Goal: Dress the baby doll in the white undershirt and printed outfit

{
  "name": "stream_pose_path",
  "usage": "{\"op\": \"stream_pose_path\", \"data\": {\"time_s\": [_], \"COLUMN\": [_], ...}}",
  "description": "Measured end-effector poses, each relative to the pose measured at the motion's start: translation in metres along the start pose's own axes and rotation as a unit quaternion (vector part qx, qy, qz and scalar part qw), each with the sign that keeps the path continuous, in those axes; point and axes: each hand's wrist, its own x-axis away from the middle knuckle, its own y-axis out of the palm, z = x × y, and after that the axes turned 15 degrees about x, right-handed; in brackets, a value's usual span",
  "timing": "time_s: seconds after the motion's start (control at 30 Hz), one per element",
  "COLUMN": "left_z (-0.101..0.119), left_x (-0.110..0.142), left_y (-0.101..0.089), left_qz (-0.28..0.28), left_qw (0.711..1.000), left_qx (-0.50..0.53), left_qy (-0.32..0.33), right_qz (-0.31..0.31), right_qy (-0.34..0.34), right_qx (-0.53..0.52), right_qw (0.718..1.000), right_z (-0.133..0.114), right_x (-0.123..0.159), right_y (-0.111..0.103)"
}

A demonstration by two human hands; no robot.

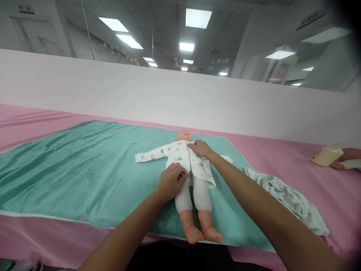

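A baby doll [184, 135] lies on its back on a teal towel [93, 177], feet toward me. It wears a white baby jacket [176, 152] with small printed figures, open down the front, and white leggings [202, 194]. My left hand [171, 181] pinches the jacket's lower front edge near the doll's waist. Up by the collar, my right hand [200, 148] grips the edge of the other front panel between thumb and fingers. One sleeve stretches out flat to the left; the right sleeve is mostly hidden behind my forearm.
A crumpled printed white cloth [287, 195] lies at the right, across the towel's edge. Pink sheeting [270, 154] covers the table. At the far right, another person's hand [351, 154] is by a yellowish object [327, 155]. A white wall [141, 94] with a window rises behind.
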Motion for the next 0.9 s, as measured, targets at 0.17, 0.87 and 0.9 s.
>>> {"op": "stream_pose_path", "data": {"time_s": [0.17,0.87,0.9], "left_z": [-0.001,0.015,0.016], "left_x": [0.000,0.013,0.015], "left_y": [0.000,0.001,0.002], "left_qz": [0.004,0.008,0.011], "left_qw": [1.000,0.997,0.996], "left_qx": [0.001,-0.074,-0.088], "left_qy": [-0.001,0.023,0.026], "right_qz": [0.006,0.128,0.118], "right_qy": [-0.023,0.048,0.081], "right_qx": [0.010,0.248,0.279], "right_qw": [1.000,0.959,0.950], "right_z": [-0.020,0.197,0.214], "right_x": [-0.026,0.256,0.266], "right_y": [-0.011,-0.048,-0.054]}}
